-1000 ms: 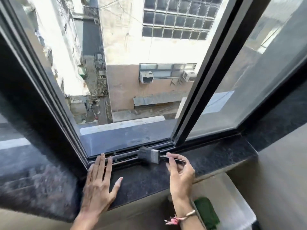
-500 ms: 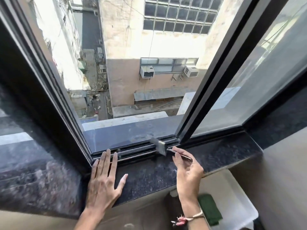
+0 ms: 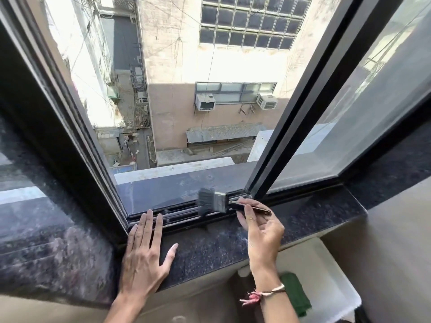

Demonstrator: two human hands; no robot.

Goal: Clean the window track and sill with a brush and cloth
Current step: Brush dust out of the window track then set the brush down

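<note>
My right hand (image 3: pixel 261 231) grips the dark handle of a flat paint brush (image 3: pixel 211 200), whose grey bristles point left and rest on the window track (image 3: pixel 179 213). The track is a set of dark metal rails running along the open window's bottom edge. In front of it lies the black speckled stone sill (image 3: pixel 210 248). My left hand (image 3: pixel 144 255) lies flat on the sill with fingers spread, its fingertips reaching the track's left end. A folded green cloth (image 3: pixel 296 297) lies below the sill, partly hidden by my right forearm.
The green cloth rests in a white plastic tub (image 3: pixel 331 283) on the floor at the lower right. A sliding pane's black frame (image 3: pixel 279 145) meets the track just right of the brush. Outside is a long drop to an alley (image 3: pixel 140 148).
The brush has swung from standing nearly edge-on by the sliding frame to lying flat with bristles leftward on the track. My left hand stays planted on the sill.
</note>
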